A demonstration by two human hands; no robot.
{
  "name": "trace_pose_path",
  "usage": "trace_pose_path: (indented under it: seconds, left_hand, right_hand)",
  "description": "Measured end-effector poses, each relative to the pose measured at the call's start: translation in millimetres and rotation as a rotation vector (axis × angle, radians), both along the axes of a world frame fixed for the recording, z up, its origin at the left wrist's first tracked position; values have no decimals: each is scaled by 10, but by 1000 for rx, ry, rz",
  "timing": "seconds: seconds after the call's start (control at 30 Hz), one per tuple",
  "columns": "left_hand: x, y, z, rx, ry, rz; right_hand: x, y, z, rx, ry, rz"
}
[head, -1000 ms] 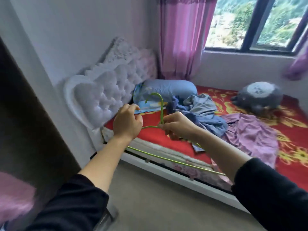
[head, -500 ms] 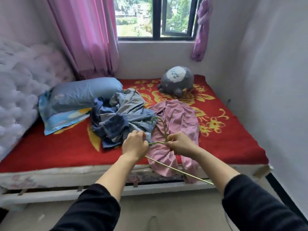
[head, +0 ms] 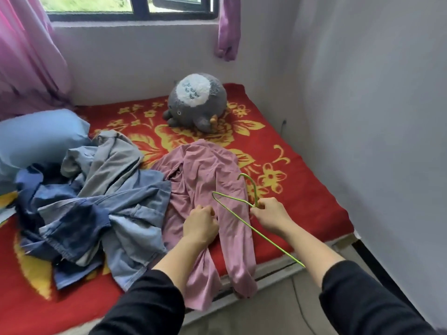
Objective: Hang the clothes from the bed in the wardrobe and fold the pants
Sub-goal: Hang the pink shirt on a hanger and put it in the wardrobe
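Bed [head: 302,189]: blue clothes heap [head: 96,209] at left; pink shirt [head: 205,170] spread at near edge, sleeves hanging over. Green hanger [head: 278,246] over shirt, right grip [head: 268,213] pinching its neck. Left grip [head: 200,226] bunching shirt fabric. Best: find collar first, then feed hanger arm inside.

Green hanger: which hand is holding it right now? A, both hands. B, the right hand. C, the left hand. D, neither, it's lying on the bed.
B: the right hand pinches the green hanger at its neck, while the left hand curls into the pink garment, off the wire.
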State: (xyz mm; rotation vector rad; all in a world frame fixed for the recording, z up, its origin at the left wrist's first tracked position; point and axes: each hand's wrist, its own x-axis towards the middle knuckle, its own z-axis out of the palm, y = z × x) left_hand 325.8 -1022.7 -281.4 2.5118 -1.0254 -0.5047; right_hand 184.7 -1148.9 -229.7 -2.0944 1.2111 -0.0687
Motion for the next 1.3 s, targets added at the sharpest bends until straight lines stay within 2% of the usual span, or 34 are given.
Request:
trace_pose_path:
  seconds: [0.23,0.5,0.73,0.83,0.93,1.03,1.07,1.13,1.3]
  left_hand:
    - [284,-1223,-483,100,105,-8]
    - [690,-2818,-1353,187,228,131]
    - [950,-3667,-2274,221,189,144]
    - [1031,-3909,-2614,359,121,139]
    - [1090,-4018,-2843,556,204,225]
    - [1158,-3965,-2898,624,144,202]
    - [1201,-3928,-2885,593,118,193]
    - [1333,-3808,-2785,367,153,298]
    - [1702,-3210,-2187,-170,628,803]
  right_hand:
    - [293,-1226,-479,45,20,-148]
    - [773,-2913,-1411,117,90,-86]
    - [1204,-3923,-2289,16,124,45]
    - [1294,-4136,-2599,62,102,41]
    - [1317,-4241,-2819,102,113,78]
    - [1327,-4260,-2896,101,111,113]
    - [1338,-4261,-2894,102,108,111]
    - [1375,-4235,-2866,107,109,117]
    - [1586,-3972,-2699,133,73,90]
